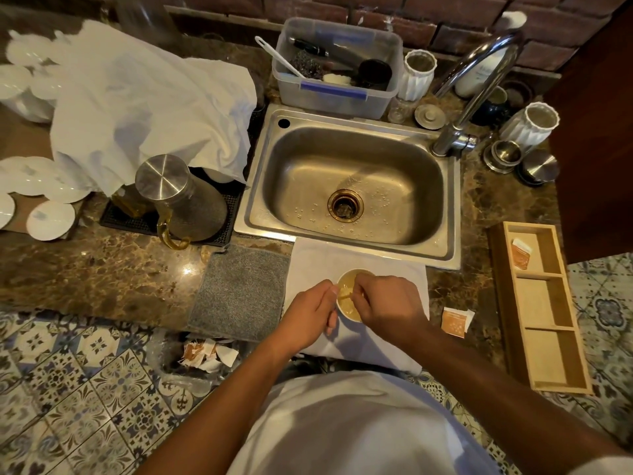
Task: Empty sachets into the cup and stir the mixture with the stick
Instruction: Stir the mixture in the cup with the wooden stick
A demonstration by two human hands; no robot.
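Observation:
A small paper cup with pale liquid stands on a white cloth at the counter's front edge, below the sink. My left hand wraps around the cup's left side. Over the cup's right half, my right hand pinches a thin wooden stick whose lower end is in the cup. One orange-and-white sachet lies on the counter right of the cloth. Another sachet lies in the far compartment of a wooden tray.
A steel sink with a tall tap lies behind the cup. A grey mat sits left of the cloth, a metal-lidded jug further left. Torn sachet scraps fill a bin under the counter edge. Plates, a draped cloth and jars ring the counter.

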